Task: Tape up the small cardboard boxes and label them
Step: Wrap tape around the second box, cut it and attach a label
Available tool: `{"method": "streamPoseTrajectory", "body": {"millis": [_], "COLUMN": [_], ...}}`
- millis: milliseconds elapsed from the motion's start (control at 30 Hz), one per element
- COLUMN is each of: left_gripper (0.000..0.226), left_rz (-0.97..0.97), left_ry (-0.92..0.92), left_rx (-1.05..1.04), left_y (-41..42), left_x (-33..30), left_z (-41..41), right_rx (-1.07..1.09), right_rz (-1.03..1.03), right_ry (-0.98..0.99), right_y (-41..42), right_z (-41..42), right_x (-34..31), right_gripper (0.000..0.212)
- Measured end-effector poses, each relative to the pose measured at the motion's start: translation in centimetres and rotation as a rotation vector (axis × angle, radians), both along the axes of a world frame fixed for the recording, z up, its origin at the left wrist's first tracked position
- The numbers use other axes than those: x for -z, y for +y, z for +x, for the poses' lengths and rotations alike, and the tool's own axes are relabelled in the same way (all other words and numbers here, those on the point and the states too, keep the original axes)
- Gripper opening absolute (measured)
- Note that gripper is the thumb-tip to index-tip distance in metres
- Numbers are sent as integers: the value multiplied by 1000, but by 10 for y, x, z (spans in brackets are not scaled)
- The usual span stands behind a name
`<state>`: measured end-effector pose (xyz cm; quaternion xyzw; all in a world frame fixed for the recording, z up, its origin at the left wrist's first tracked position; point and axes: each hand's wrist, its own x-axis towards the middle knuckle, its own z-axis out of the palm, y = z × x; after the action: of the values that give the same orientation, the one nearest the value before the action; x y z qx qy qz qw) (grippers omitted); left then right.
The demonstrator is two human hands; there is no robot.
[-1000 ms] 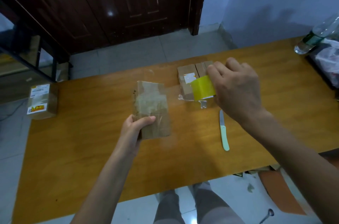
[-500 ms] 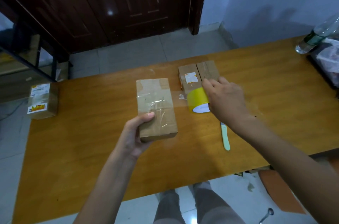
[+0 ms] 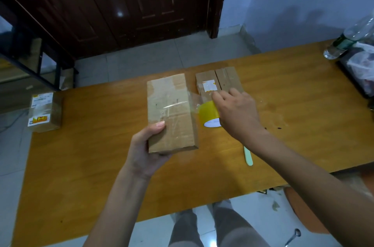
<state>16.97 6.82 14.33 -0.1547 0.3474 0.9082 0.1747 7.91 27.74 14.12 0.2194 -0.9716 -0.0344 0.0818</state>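
Note:
My left hand (image 3: pixel 144 149) grips the near end of a flat cardboard box (image 3: pixel 170 113), thumb on top, holding it above the wooden table (image 3: pixel 101 161). A strip of clear tape runs across the box's top to a yellow tape roll (image 3: pixel 208 114) just right of it. My right hand (image 3: pixel 236 113) holds that roll, fingers curled over it. Behind the roll lie two small cardboard boxes side by side: one with a white label (image 3: pixel 206 86), and one plain (image 3: pixel 229 80).
A green-handled knife (image 3: pixel 248 156) lies on the table, partly under my right forearm. A labelled, taped box (image 3: pixel 43 112) sits at the table's left end. A plastic bottle (image 3: pixel 348 40) and a dark tray with a plastic bag (image 3: pixel 360 68) occupy the far right.
The box in my left hand has tipped from upright to lying flat, top face up. My right hand has brought the tape roll lower and closer to the box's right edge.

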Motion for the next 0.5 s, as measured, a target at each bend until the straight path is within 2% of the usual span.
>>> {"method": "streamPoseTrajectory", "body": {"millis": [67, 167, 267, 400, 467, 500], "left_gripper": [70, 60, 62, 52, 52, 54], "left_rz": [29, 118, 195, 326, 316, 247], "left_ry": [-2, 119, 115, 174, 151, 129], "left_rx": [-2, 26, 59, 131, 151, 154], "left_y": [3, 9, 10, 14, 14, 13], "left_x": [-2, -3, -2, -1, 2, 3], "left_z": [0, 0, 1, 1, -1, -2], "right_rx": [-3, -23, -18, -28, -35, -38], "right_rz": [-8, 2, 21, 11, 24, 39], "right_ry": [9, -15, -4, 11, 14, 19], "right_y": [-7, -19, -25, -31, -33, -34], "right_z": [0, 2, 7, 9, 10, 11], "right_x": [-5, -6, -5, -7, -8, -8], "right_gripper": [36, 38, 36, 29, 24, 21]}}
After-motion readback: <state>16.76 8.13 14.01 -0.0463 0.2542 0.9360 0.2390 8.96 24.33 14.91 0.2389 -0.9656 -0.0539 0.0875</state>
